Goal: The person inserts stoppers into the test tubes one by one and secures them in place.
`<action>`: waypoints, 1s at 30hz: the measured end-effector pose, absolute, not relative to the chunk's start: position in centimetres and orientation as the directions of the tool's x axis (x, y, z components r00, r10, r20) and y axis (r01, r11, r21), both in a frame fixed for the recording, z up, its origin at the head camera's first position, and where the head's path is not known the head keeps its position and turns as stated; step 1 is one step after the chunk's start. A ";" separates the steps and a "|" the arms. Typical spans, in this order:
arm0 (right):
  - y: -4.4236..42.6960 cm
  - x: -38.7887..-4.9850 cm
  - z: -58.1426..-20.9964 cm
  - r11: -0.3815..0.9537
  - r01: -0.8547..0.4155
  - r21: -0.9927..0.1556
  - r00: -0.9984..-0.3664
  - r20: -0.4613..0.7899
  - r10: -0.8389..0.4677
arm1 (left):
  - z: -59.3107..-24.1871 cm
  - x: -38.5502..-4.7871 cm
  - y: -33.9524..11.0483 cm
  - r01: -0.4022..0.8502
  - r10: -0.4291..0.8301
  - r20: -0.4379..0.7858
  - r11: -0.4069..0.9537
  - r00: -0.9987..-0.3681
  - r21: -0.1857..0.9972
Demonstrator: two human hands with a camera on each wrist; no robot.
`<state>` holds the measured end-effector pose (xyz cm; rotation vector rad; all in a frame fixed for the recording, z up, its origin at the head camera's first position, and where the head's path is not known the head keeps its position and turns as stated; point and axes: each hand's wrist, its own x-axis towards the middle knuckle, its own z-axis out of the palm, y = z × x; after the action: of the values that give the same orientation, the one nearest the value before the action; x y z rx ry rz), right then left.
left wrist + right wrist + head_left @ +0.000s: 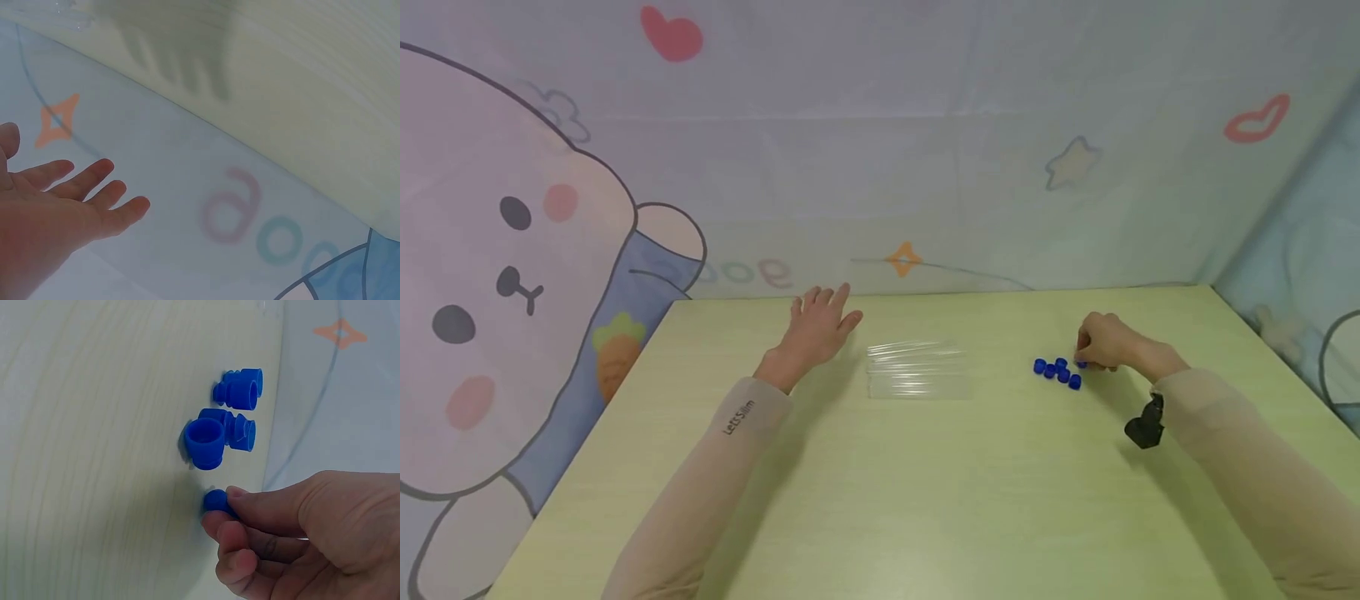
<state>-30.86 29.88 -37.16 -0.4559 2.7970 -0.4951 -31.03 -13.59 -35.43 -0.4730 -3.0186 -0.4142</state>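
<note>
Between finger and thumb my right hand [1105, 340] pinches a small blue tube cap [216, 501], low over the table on the right. Several more blue caps [1050, 371] lie loosely clustered just left of that hand. In the right wrist view the nearest cap [205, 444] turns its hollow opening to the camera. My left hand [816, 327] hovers over the far left part of the table, fingers spread, holding nothing. To its right, several clear plastic tubes [917, 369] lie side by side; their ends are hard to make out.
The pale wooden table [925, 492] reaches back to a printed cloth backdrop [880, 167] with a cartoon animal at left. A black device [1146, 427] hangs from the right sleeve [1225, 433], above the table.
</note>
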 end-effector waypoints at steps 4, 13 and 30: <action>29.4 -30.8 -37.1 0.899 -0.244 -0.365 -0.916 -0.217 -0.337 | -35.8 -31.1 -13.4 0.323 0.315 0.073 0.910 -0.946 0.259; 28.8 -30.3 -36.6 0.901 -0.234 -0.365 -0.921 -0.214 -0.326 | -36.5 -31.3 -12.4 0.340 0.341 0.044 0.899 -0.939 0.277; 28.7 -29.9 -36.6 0.890 -0.216 -0.402 -0.922 -0.215 -0.322 | -38.2 -32.7 -8.9 0.457 0.474 -0.006 0.851 -0.880 0.259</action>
<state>-29.87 28.74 -36.60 -0.4041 2.7806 -0.5461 -32.72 -8.90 -38.23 -0.7775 -3.0889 -0.4041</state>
